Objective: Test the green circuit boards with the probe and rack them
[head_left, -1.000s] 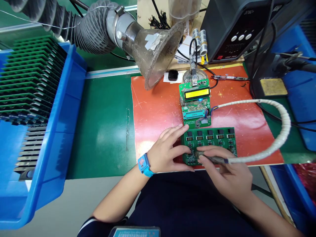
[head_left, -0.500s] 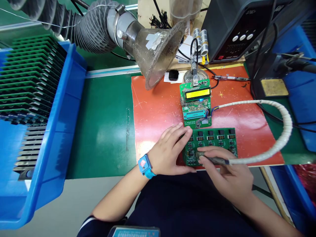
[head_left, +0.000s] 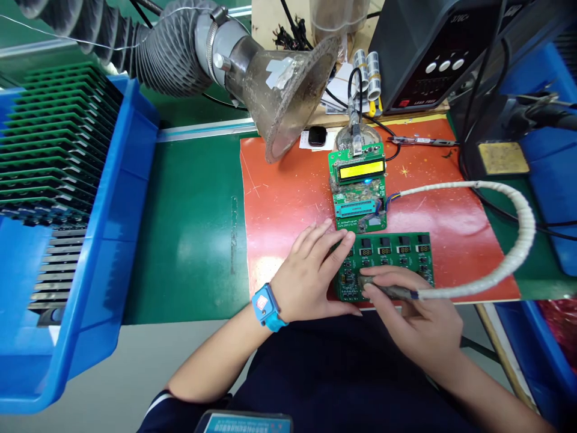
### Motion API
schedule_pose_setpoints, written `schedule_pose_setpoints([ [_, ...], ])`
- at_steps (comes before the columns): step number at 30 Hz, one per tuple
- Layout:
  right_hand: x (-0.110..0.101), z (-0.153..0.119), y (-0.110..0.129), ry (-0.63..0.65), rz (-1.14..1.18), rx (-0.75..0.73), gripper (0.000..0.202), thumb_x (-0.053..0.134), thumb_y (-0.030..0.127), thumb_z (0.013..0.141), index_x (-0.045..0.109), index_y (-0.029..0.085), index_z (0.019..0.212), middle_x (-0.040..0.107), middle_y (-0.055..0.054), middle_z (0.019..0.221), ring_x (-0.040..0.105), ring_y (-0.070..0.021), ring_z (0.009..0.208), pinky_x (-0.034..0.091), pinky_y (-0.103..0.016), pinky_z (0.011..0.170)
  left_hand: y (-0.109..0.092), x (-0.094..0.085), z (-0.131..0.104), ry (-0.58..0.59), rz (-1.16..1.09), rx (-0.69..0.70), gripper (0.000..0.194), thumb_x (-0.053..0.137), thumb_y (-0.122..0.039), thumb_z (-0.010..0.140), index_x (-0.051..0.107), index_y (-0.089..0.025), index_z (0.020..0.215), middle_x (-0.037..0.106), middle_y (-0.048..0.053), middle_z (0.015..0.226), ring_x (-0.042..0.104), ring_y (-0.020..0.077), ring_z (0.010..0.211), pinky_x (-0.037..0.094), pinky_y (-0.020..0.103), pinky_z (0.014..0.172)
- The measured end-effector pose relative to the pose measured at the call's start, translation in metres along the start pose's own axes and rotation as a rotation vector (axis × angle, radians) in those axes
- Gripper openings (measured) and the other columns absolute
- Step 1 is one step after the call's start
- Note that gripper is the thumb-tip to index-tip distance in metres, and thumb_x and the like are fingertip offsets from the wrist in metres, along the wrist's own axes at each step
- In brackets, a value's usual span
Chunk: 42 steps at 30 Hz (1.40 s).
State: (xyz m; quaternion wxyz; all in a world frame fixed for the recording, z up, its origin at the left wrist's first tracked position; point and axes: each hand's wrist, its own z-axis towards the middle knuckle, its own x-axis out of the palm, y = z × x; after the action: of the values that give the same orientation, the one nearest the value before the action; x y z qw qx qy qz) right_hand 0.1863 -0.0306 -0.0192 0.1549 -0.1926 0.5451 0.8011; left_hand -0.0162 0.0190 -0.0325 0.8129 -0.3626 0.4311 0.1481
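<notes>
A green circuit board (head_left: 392,260) with several small digit displays lies at the table's front edge. My left hand (head_left: 311,270), a blue strap round its wrist, rests at the board's left end with its fingers stretched out. In my right hand (head_left: 415,313) is a probe (head_left: 392,291), pinched between thumb and fingers, its tip hidden against the board's lower left part. A white-wrapped cable (head_left: 518,240) loops from the probe to a programmer board (head_left: 358,192), which has a lit yellow screen and stands just behind the circuit board.
A blue bin (head_left: 130,156) at the left holds a rack of green boards (head_left: 54,138). A fume hood (head_left: 288,90) on a grey hose hangs over the red mat (head_left: 288,198). The soldering station (head_left: 433,54) and sponge (head_left: 502,157) stand at the back right.
The view has shifted very slightly. My left fingers have edged a little upward at the board's end; my right hand stays with the probe on the board.
</notes>
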Motion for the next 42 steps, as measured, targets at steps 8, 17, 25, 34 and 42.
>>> schedule_pose_setpoints([
  [8,-0.005,0.002,0.005,0.014,-0.025,0.082,0.015,0.067,0.013,0.089,0.063,0.022,0.101,0.072,-0.003,0.099,0.070,-0.0166,0.093,0.059,-0.031,0.088,-0.004,-0.002,0.004,-0.048,0.041,0.030,0.102,0.069,-0.063,0.075,0.028,-0.009,0.151,0.056,0.019,0.134,0.047,0.0366,0.134,0.034,0.055,0.115],
  [17,-0.038,0.010,0.020,-0.317,0.328,0.299,0.016,0.070,0.012,0.086,0.067,0.023,0.097,0.074,-0.003,0.096,0.073,-0.0156,0.074,0.066,-0.023,0.067,0.006,-0.017,-0.001,-0.177,-0.029,0.053,0.111,0.071,-0.070,0.068,0.027,-0.014,0.153,0.057,0.018,0.131,0.055,0.0360,0.124,0.039,0.059,0.111],
  [25,-0.067,0.002,-0.029,-0.273,0.215,0.415,0.011,0.072,0.021,0.087,0.067,0.020,0.097,0.074,-0.004,0.088,0.070,-0.0135,0.061,0.063,-0.021,0.060,0.068,-0.063,-0.063,-0.241,0.109,-0.267,0.106,0.074,-0.068,0.069,0.026,-0.029,0.155,0.047,0.003,0.147,0.049,0.0409,0.130,0.045,0.059,0.111],
  [34,-0.061,-0.005,-0.034,-0.265,0.209,0.392,0.011,0.071,0.023,0.089,0.065,0.020,0.097,0.074,-0.004,0.091,0.070,-0.0117,0.065,0.062,-0.018,0.064,0.080,-0.046,-0.063,-0.142,0.212,-0.240,0.092,0.079,-0.060,0.072,0.039,-0.031,0.150,0.016,-0.001,0.166,0.010,0.0481,0.149,0.017,0.070,0.122],
  [42,-0.062,-0.011,-0.037,-0.209,0.020,0.317,0.012,0.068,0.025,0.090,0.065,0.021,0.101,0.071,-0.005,0.095,0.070,-0.0156,0.073,0.062,-0.025,0.067,0.007,-0.024,-0.020,0.019,-0.019,0.123,0.063,0.073,-0.046,0.085,0.051,-0.021,0.138,0.053,0.016,0.144,0.043,0.0346,0.141,0.044,0.056,0.112],
])
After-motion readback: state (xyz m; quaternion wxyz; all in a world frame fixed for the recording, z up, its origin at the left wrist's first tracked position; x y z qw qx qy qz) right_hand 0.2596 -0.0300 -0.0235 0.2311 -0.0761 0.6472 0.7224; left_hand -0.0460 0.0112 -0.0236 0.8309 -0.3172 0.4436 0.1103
